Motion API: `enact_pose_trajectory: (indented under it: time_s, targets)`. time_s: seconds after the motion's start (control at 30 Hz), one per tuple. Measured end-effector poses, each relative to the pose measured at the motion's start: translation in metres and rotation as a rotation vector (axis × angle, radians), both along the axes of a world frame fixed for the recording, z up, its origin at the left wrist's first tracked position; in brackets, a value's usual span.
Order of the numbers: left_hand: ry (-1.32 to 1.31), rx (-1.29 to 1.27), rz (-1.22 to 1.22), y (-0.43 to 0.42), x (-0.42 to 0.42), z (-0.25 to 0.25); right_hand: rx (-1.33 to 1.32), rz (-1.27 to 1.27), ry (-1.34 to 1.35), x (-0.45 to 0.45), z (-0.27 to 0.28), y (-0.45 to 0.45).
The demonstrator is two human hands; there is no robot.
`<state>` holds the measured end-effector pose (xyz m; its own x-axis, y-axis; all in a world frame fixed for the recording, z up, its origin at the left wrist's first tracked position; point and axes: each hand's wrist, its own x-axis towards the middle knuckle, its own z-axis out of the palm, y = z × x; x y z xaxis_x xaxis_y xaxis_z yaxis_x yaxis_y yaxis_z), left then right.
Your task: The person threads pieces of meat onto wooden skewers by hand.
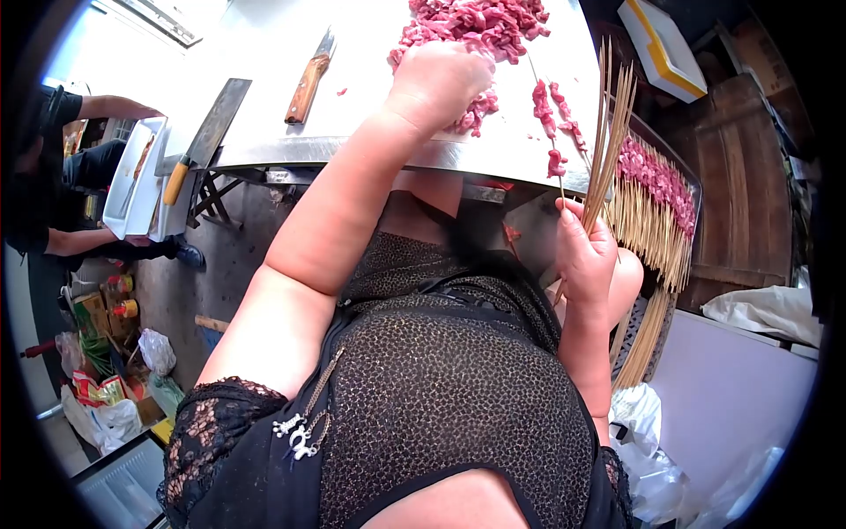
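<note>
Many loaded skewers (656,189) lay beside the bench (264,70), with much meat (476,26) left on it. Your right hand (586,256) had a closed grip on sticks (608,141); your left hand (441,84) was at the meat (grip hidden, I couldn't tell).

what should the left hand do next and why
Probably bring a piece from the meat pile to the part-loaded skewer pinched in the right hand: the left hand is at the pile, and that skewer's tip looks bare.
</note>
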<state>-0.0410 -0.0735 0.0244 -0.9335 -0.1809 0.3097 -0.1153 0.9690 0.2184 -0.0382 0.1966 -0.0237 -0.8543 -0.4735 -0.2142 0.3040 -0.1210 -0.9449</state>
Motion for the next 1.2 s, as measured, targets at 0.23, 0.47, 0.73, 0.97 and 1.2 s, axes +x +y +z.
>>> enact_pose_trajectory:
  time_s: [0.23, 0.47, 0.73, 0.97, 1.2]
  targets:
    - [-0.189, -0.089, -0.003, 0.011, -0.015, -0.014, 0.030, -0.007, 0.004, 0.002, 0.005, 0.003]
    - [0.117, 0.398, 0.094, -0.012, 0.002, -0.008, -0.002, 0.009, 0.004, 0.000, -0.002, 0.005]
    - [-0.212, -0.179, 0.086, 0.023, 0.008, -0.002, 0.001, 0.011, 0.035, 0.001, 0.000, 0.001]
    - [-0.275, 0.211, 0.096, 0.003, 0.010, 0.002, -0.009, 0.030, 0.035, 0.002, 0.002, 0.006]
    - [0.060, 1.409, -0.042, -0.020, 0.020, 0.000, -0.004, 0.114, -0.003, 0.005, 0.004, 0.002]
